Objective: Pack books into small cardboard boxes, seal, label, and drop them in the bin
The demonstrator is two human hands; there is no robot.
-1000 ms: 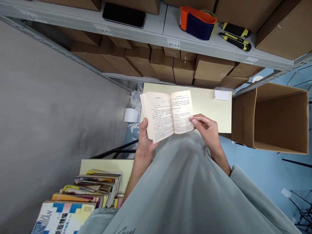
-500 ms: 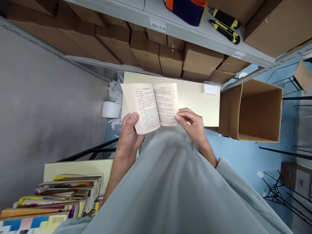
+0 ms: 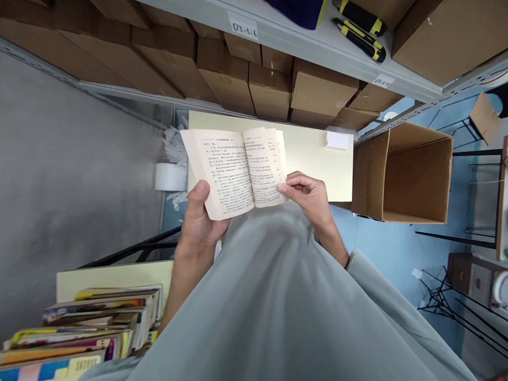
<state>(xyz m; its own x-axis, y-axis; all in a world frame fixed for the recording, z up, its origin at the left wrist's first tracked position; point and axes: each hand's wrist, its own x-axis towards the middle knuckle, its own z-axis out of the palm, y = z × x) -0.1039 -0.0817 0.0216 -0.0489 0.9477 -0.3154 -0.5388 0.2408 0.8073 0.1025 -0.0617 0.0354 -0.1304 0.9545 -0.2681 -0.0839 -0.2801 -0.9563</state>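
Note:
An open paperback book (image 3: 230,172) with printed pages is held up in front of my body, above a pale yellow tabletop (image 3: 309,161). My left hand (image 3: 200,214) grips its lower left edge, the thumb lying on the left page and the other fingers hidden behind. At the lower right corner, my right hand (image 3: 307,193) pinches the right-hand pages between thumb and fingers. Some of those leaves stand slightly apart along their right edge. The cover is hidden from view.
Cardboard boxes (image 3: 270,90) line the shelf behind the table. Utility knives (image 3: 359,39) lie on the upper shelf. An open carton (image 3: 367,180) stands at right, a white box (image 3: 336,141) on the table. Stacked books (image 3: 99,323) are at lower left, a white roll (image 3: 170,176) left.
The view has shifted a little, so the surroundings sit further left and slightly higher. Right-hand pages have fanned apart at the edge under my right fingers. Both hands still hold the book.

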